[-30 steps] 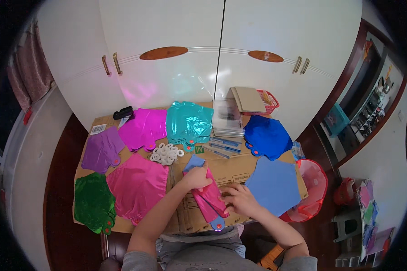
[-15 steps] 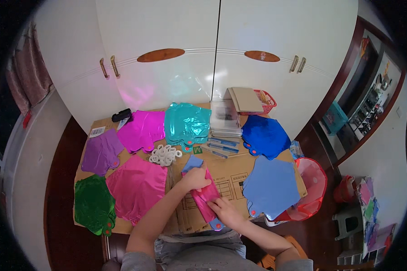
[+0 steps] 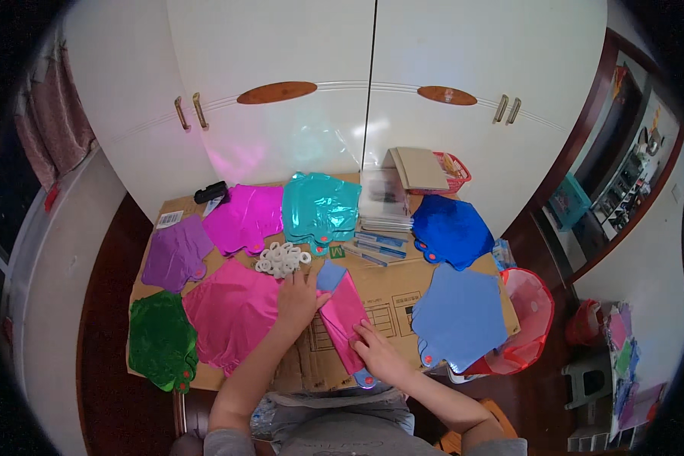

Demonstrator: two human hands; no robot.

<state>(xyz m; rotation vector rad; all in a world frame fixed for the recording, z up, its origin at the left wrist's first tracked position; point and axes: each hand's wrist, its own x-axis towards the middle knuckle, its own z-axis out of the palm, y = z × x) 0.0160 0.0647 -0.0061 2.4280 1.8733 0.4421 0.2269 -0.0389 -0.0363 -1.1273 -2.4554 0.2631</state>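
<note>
A long folded strip of shiny pink foil lies slantwise on the cardboard before me, with light-blue foil showing at its far end and a blue tab at its near end. My right hand holds the strip down, thumb and fingers pressed on its lower half. Left of the strip, my left hand stretches its fingers to the near edge of a pile of white rings. Its thumb is apart and close to the strip; no ring shows in its grasp. The fingertips partly overlap the pile's edge.
Flat foil sheets lie around: pink, green, purple, magenta, teal, dark blue and light blue. Pens and clear bags sit behind. A red basket stands right.
My left hand has let go of the pink strip's upper part and moved left and away from me to the white rings. The right hand stays on the strip.
</note>
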